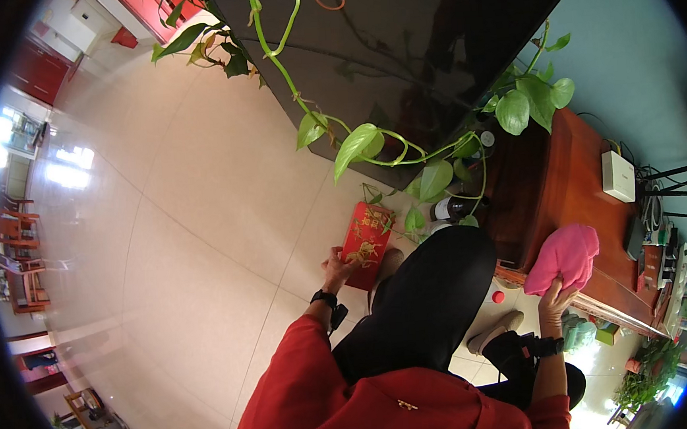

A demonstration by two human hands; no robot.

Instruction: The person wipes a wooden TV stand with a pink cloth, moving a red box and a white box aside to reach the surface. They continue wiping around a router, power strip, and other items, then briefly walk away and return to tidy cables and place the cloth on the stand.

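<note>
My left hand (339, 268) grips the lower left edge of a flat red box (369, 242) with gold decoration and writing, held low over the tiled floor near my shoe. On the right, my right hand (557, 300) holds a bunched pink cloth (566, 257) at the front edge of a reddish-brown wooden cabinet (581, 198). Whether the cloth touches the cabinet top cannot be told. A dark bottle (452, 208) with a pale label lies beyond my knee, partly behind trailing leaves.
A glossy black panel (380, 62) stands ahead, with pothos vines (356, 145) hanging across it. A white router (618, 176) and cables sit on the cabinet. A red cap (498, 297) lies near my shoe (495, 332). Wooden chairs (19, 231) stand far left.
</note>
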